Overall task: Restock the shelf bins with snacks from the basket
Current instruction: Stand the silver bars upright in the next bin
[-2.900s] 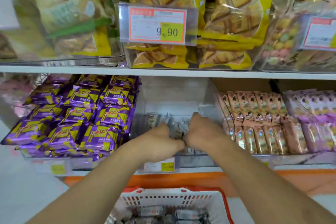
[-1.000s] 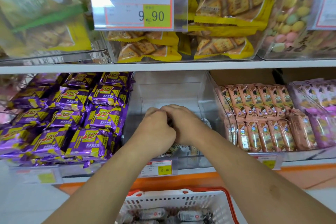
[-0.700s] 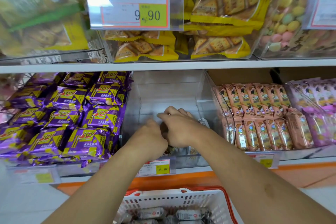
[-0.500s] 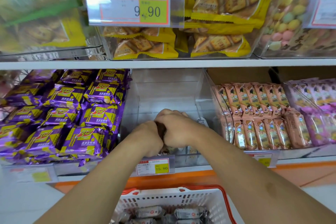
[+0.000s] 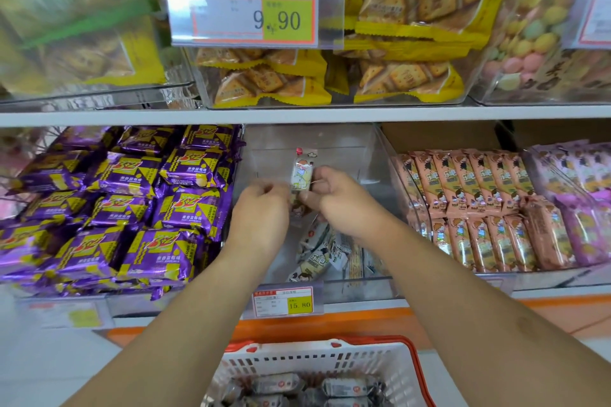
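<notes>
Both hands hold a snack packet upright inside the clear middle bin.
The right hand pinches the white snack packet at centre frame; the left hand has curled fingers at the packet's lower end; more packets lie on the clear bin floor below; the white basket sits at bottom centre, holding wrapped snacks.

I'm pinching a glossy, crinkly plastic snack wrapper inside a smooth clear plastic bin. The purple packs beside it are looking shiny and foil-like, and the white basket below is looking like matt plastic mesh.
</notes>
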A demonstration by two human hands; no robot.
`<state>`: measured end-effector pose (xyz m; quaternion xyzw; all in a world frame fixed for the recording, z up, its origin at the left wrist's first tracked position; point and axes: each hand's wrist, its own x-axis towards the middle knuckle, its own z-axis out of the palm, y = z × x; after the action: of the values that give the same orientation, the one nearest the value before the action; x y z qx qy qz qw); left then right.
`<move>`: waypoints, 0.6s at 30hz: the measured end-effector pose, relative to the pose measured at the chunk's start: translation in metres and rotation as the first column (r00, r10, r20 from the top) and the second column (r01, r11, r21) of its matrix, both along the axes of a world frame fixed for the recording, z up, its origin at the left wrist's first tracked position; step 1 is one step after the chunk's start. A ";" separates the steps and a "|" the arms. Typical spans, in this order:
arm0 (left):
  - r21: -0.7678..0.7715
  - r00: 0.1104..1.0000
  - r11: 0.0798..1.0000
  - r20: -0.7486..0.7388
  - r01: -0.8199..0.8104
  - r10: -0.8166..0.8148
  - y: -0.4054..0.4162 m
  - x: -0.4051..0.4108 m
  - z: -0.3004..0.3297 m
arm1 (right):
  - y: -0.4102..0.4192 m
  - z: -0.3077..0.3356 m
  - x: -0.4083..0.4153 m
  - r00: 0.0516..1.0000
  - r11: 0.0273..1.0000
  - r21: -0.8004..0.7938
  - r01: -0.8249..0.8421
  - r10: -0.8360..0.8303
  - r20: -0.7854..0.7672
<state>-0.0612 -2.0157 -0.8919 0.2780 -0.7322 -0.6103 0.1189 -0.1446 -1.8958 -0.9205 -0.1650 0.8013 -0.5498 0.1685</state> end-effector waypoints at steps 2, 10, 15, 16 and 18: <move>-0.084 0.999 0.996 0.026 0.039 -0.037 0.000 0.002 -0.007 | 0.003 0.003 0.002 0.998 0.999 -0.047 0.000 0.003 0.065; -0.383 0.978 0.903 0.150 0.193 -0.146 -0.005 0.007 -0.023 | -0.001 0.004 0.010 0.997 0.999 -0.016 0.029 -0.027 0.078; -0.653 0.923 0.663 0.346 0.367 -0.170 0.006 0.021 -0.013 | -0.009 0.010 0.009 0.997 0.937 0.344 0.055 -0.031 -0.076; -0.668 0.891 0.601 0.408 0.439 -0.198 0.007 0.024 -0.013 | -0.014 0.009 0.004 0.995 0.906 0.420 0.047 -0.007 -0.097; -0.678 0.827 0.480 0.507 0.556 -0.243 0.004 0.028 -0.019 | -0.027 0.007 -0.005 0.995 0.864 0.500 0.051 -0.001 -0.099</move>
<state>-0.0328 -2.0113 -0.9105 0.1129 -0.9789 -0.1637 -0.0463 -0.1493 -1.9223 -0.9135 -0.1306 0.9260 -0.3161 0.1600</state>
